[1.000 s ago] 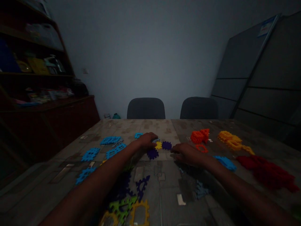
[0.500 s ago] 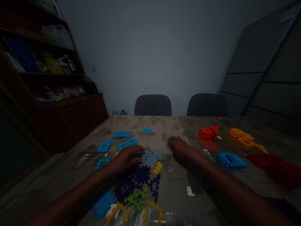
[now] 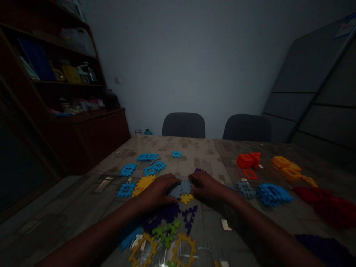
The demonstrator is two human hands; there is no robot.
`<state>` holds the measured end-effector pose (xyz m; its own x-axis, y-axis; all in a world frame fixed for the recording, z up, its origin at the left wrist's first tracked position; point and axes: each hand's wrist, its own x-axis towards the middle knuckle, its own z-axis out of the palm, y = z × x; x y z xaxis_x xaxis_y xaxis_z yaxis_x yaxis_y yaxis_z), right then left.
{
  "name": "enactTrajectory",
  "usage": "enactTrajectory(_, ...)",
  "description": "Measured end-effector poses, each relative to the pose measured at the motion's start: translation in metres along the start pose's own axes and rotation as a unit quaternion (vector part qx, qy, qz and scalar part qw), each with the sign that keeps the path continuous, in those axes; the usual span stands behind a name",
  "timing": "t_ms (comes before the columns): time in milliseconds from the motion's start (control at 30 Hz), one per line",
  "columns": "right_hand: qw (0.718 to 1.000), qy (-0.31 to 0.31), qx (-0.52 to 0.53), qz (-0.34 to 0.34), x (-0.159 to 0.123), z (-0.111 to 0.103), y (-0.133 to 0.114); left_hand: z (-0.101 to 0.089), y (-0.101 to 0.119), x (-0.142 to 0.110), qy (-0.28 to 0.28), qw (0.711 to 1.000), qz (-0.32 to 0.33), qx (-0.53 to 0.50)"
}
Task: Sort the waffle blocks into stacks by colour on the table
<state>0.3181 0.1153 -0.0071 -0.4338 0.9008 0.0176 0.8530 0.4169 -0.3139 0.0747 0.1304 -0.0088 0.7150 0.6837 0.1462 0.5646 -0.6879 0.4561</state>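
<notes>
Between my two hands lie grey toothed interlocking tiles point(image 3: 185, 186), with a small yellow toothed piece point(image 3: 186, 198) along their near edge. My left hand point(image 3: 164, 188) grips their left side with bent fingers and thumb. From the other side my right hand point(image 3: 206, 185) curls its fingers over the right edge. A bit of a purple piece point(image 3: 198, 170) shows just beyond the right hand. Closer to me are a purple triangular piece point(image 3: 190, 218), other purple tiles point(image 3: 164, 216) partly under my left hand, and a green piece point(image 3: 167, 231).
Blue tiles point(image 3: 128, 170) and a yellow tile point(image 3: 144, 184) lie left. Yellow rings point(image 3: 184, 249) are near me. To the right are piles of orange point(image 3: 248, 160), yellow point(image 3: 289, 170), blue point(image 3: 272, 194) and red point(image 3: 328, 202) pieces. Two chairs point(image 3: 183, 125) stand behind the table.
My right hand has moved left and nearer, from bare tabletop onto the right edge of the grey tiles. My left hand has shifted over their left side. The view has turned slightly left.
</notes>
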Motion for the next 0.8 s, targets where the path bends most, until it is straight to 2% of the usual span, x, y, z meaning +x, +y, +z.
enactTrajectory(67,1.000,0.002,0.019,-0.006,0.000,0.006,-0.008,-0.007,-0.008,-0.010,0.022,1.000,-0.015,-0.011)
enactTrajectory(167,0.999,0.012,0.044,-0.017,0.004,0.014,-0.021,-0.017,-0.021,-0.022,0.085,0.994,-0.053,-0.041)
enactTrajectory(333,0.996,0.017,0.079,-0.032,0.008,0.015,-0.034,-0.023,-0.032,-0.024,0.146,0.984,-0.087,-0.052)
enactTrajectory(467,0.994,0.031,0.105,-0.024,-0.010,0.009,-0.034,-0.024,-0.025,-0.018,0.179,0.976,-0.099,-0.074)
enactTrajectory(567,0.989,0.054,0.134,-0.014,-0.029,0.014,-0.034,-0.024,-0.014,-0.016,0.190,0.971,-0.106,-0.098)
enactTrajectory(667,0.983,0.090,0.159,0.007,-0.041,0.026,-0.036,-0.019,-0.004,-0.014,0.182,0.969,-0.109,-0.123)
enactTrajectory(800,0.976,0.133,0.169,0.035,-0.041,0.038,-0.041,-0.012,0.003,-0.011,0.160,0.970,-0.110,-0.148)
